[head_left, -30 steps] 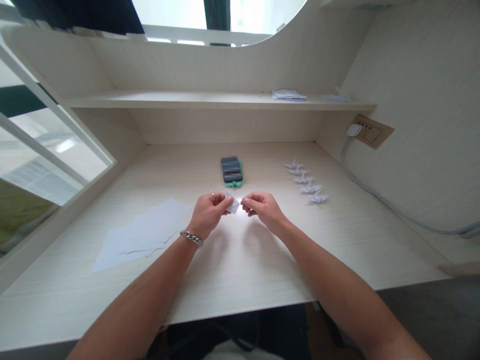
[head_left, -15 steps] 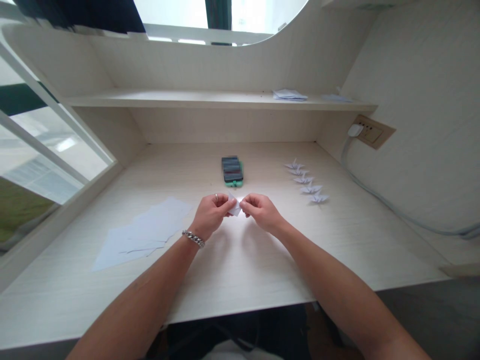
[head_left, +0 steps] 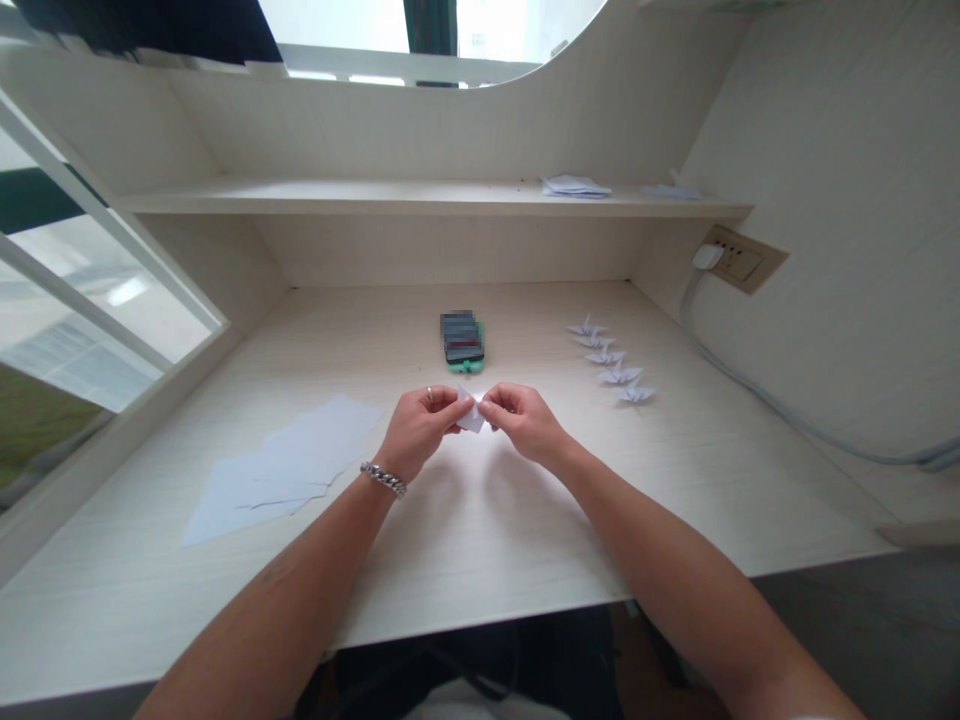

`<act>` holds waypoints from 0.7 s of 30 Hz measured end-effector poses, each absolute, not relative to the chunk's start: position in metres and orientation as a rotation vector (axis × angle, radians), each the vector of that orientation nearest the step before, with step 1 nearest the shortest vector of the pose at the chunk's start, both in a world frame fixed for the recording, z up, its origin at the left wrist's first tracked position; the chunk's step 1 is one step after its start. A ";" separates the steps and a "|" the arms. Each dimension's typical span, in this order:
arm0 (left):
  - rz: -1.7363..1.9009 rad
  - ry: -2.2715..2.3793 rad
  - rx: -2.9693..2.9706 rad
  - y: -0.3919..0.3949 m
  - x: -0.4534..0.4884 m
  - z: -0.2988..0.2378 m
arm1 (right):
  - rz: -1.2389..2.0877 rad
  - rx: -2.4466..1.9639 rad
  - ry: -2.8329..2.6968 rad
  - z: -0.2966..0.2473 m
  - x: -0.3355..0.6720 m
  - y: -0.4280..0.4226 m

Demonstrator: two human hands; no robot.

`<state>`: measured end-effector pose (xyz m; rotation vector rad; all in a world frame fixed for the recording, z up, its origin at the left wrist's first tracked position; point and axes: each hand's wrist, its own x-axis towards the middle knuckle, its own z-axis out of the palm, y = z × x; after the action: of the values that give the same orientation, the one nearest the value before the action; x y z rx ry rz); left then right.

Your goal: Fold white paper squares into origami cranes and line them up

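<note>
Between my hands, above the middle of the desk, is a small piece of folded white paper (head_left: 470, 415). My left hand (head_left: 422, 424), with a ring and a chain bracelet, pinches its left side between thumb and fingers. The thumb and fingertips of my right hand (head_left: 523, 420) are closed at the paper's right edge. Fingers cover part of the paper, so its full shape is hidden. A phone in a green case (head_left: 463, 342) lies just beyond the hands. To the right stand several folded paper cranes (head_left: 619, 376) in a slanting row.
Loose white paper sheets (head_left: 300, 460) lie on the desk to the left. A shelf (head_left: 390, 196) runs across the back, with a stack of folded paper (head_left: 575, 187) on it. A grey cable (head_left: 750, 385) hangs from the wall socket (head_left: 746, 260) at right.
The hands keep nearly the same pose on the folded paper, whose visible part has shifted very slightly. The whole view has moved a little.
</note>
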<state>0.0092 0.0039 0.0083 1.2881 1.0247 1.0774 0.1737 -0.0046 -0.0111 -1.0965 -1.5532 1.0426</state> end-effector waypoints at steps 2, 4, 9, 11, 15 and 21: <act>1.105 1.013 1.252 0.005 0.009 0.008 | 1.046 -1.098 -1.571 -0.012 0.173 -0.005; 1.146 1.026 1.241 0.006 0.008 0.008 | 1.052 -1.103 -1.575 -0.013 0.171 -0.006; 1.141 1.059 1.280 0.005 0.010 0.008 | 1.063 -1.119 -1.582 -0.014 0.168 -0.007; 1.112 1.041 1.246 0.004 0.011 0.008 | 1.050 -1.126 -1.588 -0.013 0.169 -0.007; 1.123 1.022 1.218 0.004 0.012 0.009 | 1.077 -1.116 -1.549 -0.015 0.168 -0.006; 1.123 1.051 1.279 0.006 0.010 0.006 | 1.162 -1.100 -1.548 -0.021 0.167 -0.004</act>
<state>0.0103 0.0055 0.0055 1.2789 1.0512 1.1231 0.1670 -0.0040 -0.0207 -1.0998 -1.5477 1.1622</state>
